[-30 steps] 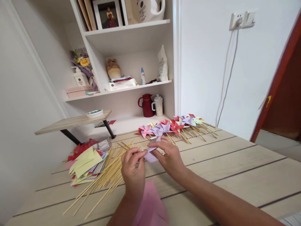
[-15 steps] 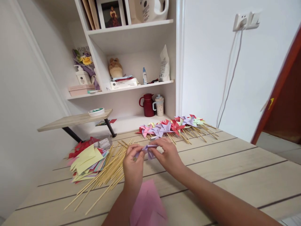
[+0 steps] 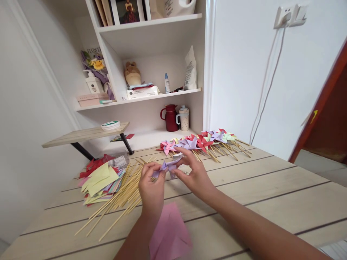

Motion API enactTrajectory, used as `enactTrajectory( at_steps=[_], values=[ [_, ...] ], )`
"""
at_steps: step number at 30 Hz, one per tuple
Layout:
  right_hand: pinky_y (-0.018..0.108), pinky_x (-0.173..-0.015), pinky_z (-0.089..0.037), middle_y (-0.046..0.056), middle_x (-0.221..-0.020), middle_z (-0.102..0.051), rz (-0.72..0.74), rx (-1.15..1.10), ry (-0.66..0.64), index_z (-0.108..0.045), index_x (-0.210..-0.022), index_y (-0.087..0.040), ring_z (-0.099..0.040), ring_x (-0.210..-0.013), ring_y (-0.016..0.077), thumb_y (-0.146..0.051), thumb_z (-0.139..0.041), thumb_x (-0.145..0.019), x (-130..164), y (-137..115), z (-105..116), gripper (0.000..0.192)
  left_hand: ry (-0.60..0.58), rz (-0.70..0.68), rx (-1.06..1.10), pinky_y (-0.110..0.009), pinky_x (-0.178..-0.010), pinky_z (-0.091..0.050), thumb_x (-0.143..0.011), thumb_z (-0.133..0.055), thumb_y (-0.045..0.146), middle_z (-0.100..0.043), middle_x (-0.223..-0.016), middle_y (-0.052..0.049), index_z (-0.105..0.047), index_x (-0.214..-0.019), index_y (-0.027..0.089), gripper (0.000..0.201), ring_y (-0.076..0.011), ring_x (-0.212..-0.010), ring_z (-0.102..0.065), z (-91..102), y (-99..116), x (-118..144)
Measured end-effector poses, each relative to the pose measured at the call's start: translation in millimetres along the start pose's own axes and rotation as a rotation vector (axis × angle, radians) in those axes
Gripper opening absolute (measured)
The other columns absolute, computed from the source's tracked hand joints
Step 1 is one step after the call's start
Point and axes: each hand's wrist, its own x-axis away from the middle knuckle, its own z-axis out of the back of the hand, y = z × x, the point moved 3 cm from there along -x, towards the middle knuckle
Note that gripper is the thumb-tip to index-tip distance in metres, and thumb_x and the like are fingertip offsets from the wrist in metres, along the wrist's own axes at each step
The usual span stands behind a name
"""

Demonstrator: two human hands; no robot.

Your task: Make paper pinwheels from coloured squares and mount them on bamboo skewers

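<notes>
A purple paper pinwheel [image 3: 168, 166] with folded blades is held above the table, pinched between the thumb and fingers of my left hand [image 3: 152, 182]. At its right edge, my right hand [image 3: 193, 172] has its thumb and fingers spread apart; a fingertip is close to the paper, and I cannot tell whether it touches. A small white object [image 3: 177, 156] shows behind the pinwheel, partly covered by my right fingers. Below my hands, a pink paper sheet [image 3: 170, 231] with cut lines lies on the table, partly under my left forearm.
Thin wooden sticks [image 3: 127, 191] lie left of my hands, beside a stack of coloured paper [image 3: 100, 180] and a clear box [image 3: 119, 161]. Several finished pinwheels on sticks [image 3: 202, 142] lie along the back. A small raised stand [image 3: 81, 136] is at the left, before white shelves [image 3: 151, 27].
My right fingers have opened from their pinch on the pinwheel, the index finger lifting. My left hand keeps hold, and the blades show more openly. The camera view has shifted slightly.
</notes>
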Motion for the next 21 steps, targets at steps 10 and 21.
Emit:
enactTrajectory(
  at_steps=[10, 21],
  values=[
    [0.055, -0.115, -0.04, 0.01, -0.151, -0.037, 0.291, 0.227, 0.13, -0.056, -0.132, -0.033, -0.041, -0.141, 0.0327, -0.031, -0.076, -0.085, -1.1, -12.1, 11.4, 0.051, 0.065, -0.571, -0.277, -0.037, -0.085, -0.05, -0.083, -0.068, 0.002, -0.066, -0.098, -0.003, -0.072, -0.098, 0.024, 0.026, -0.0183, -0.092, -0.064, 17.0, 20.3, 2.9],
    [0.05, -0.096, -0.047, 0.007, -0.119, -0.067, 0.47, 0.318, 0.162, -0.07, -0.09, -0.026, -0.06, -0.115, 0.0278, -0.01, -0.066, -0.087, -0.3, -21.3, 11.5, 0.017, -0.027, -0.66, -0.265, -0.037, -0.085, -0.049, -0.084, -0.065, -0.003, -0.063, -0.096, -0.003, -0.069, -0.1, 0.022, 0.029, -0.0179, -0.092, -0.061, 10.3, 26.7, 8.8]
  ],
)
